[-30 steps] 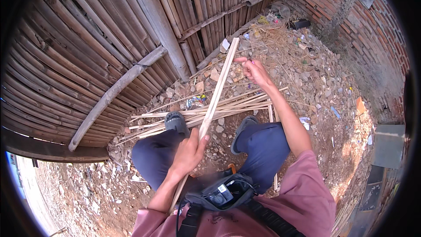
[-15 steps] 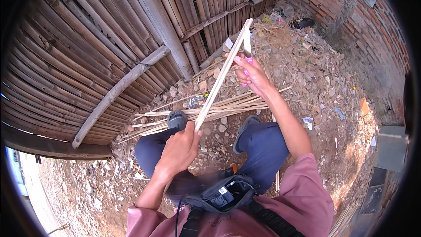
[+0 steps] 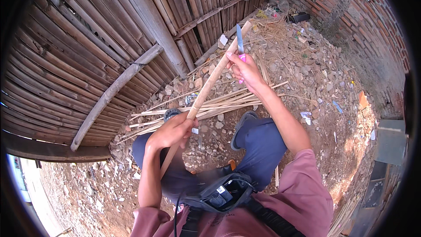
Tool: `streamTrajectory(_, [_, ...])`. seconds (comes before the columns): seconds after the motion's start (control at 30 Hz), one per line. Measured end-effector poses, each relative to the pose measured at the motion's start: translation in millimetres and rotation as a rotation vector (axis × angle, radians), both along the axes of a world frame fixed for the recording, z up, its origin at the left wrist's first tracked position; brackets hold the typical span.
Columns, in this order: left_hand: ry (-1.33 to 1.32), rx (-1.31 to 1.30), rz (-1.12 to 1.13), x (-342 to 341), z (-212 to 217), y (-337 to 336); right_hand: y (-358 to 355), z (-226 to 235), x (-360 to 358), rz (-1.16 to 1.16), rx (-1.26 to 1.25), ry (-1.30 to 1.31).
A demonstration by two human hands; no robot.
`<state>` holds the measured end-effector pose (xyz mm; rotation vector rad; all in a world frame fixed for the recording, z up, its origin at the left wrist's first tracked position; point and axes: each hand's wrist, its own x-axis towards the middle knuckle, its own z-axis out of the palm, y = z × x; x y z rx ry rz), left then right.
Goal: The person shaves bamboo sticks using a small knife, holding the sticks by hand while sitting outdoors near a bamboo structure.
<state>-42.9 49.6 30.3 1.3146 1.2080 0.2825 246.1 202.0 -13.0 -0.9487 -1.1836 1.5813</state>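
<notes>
A long tan bamboo strip slants from my lap up toward the far corner. My left hand is closed around its lower part, and the tail end runs on below that hand over my leg. Higher up, my right hand grips a knife by its pink handle. The thumb and fingers of that hand also touch the strip. The blade points away from me and crosses the strip near its far end. Beyond my feet, a pile of pale bamboo strips lies across the ground.
A bamboo wall with a crosspole stands at the left. A brick wall closes the far right. Rubble and litter cover the ground around my shoes. An open black pouch hangs at my waist.
The strip has turned, showing a broader, tanner face, and its lower end now extends below my left hand. That hand has shifted up and left. The blade now lies over the strip's far part.
</notes>
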Motion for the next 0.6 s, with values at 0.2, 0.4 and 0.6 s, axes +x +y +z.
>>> streamTrajectory(0.2, [0.027, 0.099, 0.074, 10, -2, -3, -1, 8, 8, 0.006, 0.02, -0.032])
streamTrajectory(0.4, [-0.235, -0.036, 0.16, 1, 3, -13, -16, 23, 8, -0.017, 0.219, -0.047])
streamTrajectory(0.6, [-0.467, -0.153, 0.206, -10, 10, -19, -26, 24, -6, -0.013, 0.422, -0.2])
